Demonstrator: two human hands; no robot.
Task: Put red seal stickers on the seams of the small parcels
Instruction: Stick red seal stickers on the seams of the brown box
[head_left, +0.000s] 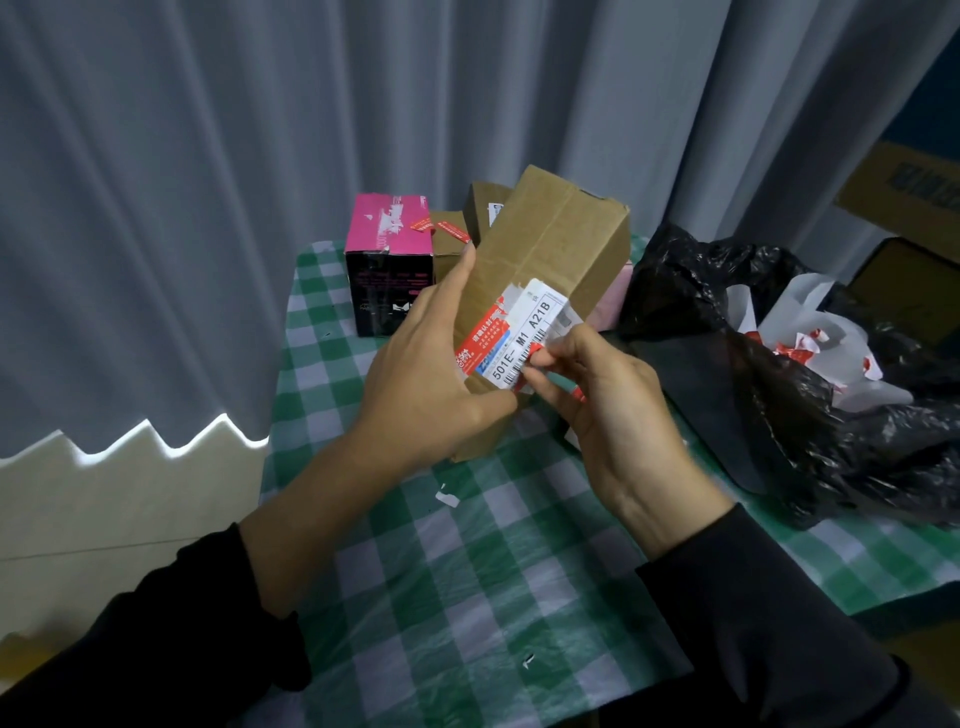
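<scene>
Now the left hand (431, 374) grips the tilted brown parcel (550, 244); the right hand (613, 415) pinches a red sticker (538, 355) at its label; nearby, a black bag (831, 447) holds sticker backings (826, 338)

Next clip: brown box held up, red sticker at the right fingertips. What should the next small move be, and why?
Probably the right hand should press the red sticker flat onto the brown box. The left hand holds the box tilted, and the right hand pinches the sticker at the edge of the white label, seemingly not yet stuck down. Another red seal already sits beside that label.
</scene>
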